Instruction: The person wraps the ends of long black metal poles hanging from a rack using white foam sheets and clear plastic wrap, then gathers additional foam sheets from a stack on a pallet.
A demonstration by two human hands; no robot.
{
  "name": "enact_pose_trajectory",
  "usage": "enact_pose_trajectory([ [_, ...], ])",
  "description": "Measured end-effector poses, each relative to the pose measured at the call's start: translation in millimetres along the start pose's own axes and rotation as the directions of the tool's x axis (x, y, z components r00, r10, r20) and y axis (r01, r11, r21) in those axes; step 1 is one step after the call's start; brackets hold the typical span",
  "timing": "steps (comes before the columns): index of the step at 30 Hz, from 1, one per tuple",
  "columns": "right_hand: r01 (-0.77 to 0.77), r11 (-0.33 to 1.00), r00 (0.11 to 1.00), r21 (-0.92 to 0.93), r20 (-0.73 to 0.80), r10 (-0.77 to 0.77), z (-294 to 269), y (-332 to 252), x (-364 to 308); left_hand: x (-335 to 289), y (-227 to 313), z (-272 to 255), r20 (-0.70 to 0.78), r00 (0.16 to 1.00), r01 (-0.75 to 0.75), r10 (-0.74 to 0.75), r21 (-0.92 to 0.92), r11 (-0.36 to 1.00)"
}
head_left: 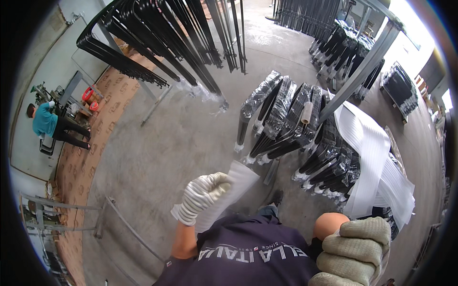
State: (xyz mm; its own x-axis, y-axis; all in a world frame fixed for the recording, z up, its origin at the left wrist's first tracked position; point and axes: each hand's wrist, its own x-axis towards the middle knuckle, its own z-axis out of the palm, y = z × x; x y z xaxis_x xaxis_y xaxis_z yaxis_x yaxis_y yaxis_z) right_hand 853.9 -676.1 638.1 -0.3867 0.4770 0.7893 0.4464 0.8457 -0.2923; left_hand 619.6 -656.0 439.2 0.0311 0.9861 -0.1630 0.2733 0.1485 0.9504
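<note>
My left hand [202, 195], in a white knit glove, is closed on a thin white foam sheet [242, 180] in front of my body. Part of that sheet shows on either side of the fist and hangs down by my shirt. My right hand [355, 252], gloved as well, is raised close at the lower right with its fingers curled in. Whatever it may hold is hidden behind the fingers. Ahead and to the right stand bundles of black bent tubes [292, 102] wrapped in clear film. Long white foam strips [365, 138] drape over the nearer bundles.
A small film roll [307, 113] lies on the wrapped bundles. Black bent tubes [148, 33] hang from a rack at upper left. A grey metal post [360, 69] slants across the right side. Far left, a person in a teal top [46, 121] stands at a machine.
</note>
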Motion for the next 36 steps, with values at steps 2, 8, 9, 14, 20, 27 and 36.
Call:
enact_pose_trajectory([
  [2, 0.025, 0.995, 0.999, -0.096, 0.037, -0.022, 3, -11, 6, -3, -2, -14, 0.001, 1.000, 0.018, -0.018, -0.043, 0.999],
  [8, -0.063, 0.989, 0.996, -0.133, 0.046, 0.070, 0, -29, 16, 3, 28, -18, 0.042, 0.998, -0.041, 0.040, 0.044, 0.998],
  [9, -0.072, 0.987, 0.997, -0.143, 0.031, 0.077, -6, -32, 18, 5, 30, -16, 0.091, 0.996, -0.018, 0.016, 0.018, 1.000],
  [14, -0.021, 0.994, 0.994, -0.110, 0.107, 0.033, -8, -9, -5, 17, 0, 8, 0.270, 0.961, -0.048, 0.062, -0.058, 0.997],
  [20, -0.489, 0.865, 0.762, -0.113, 0.427, 0.487, 13, 76, -125, 13, 41, 87, 0.538, 0.788, -0.315, 0.298, -0.063, 0.947],
  [27, -0.757, 0.250, 0.562, 0.603, 0.407, 0.720, -55, 84, -284, -14, 69, 220, 0.658, 0.676, -0.198, 0.331, -0.270, 0.942],
  [36, -0.438, 0.232, -0.017, 0.869, -0.266, 0.964, -265, 52, -428, -56, 94, 550, 0.980, 0.012, 0.715, 0.197, -0.146, 0.684],
])
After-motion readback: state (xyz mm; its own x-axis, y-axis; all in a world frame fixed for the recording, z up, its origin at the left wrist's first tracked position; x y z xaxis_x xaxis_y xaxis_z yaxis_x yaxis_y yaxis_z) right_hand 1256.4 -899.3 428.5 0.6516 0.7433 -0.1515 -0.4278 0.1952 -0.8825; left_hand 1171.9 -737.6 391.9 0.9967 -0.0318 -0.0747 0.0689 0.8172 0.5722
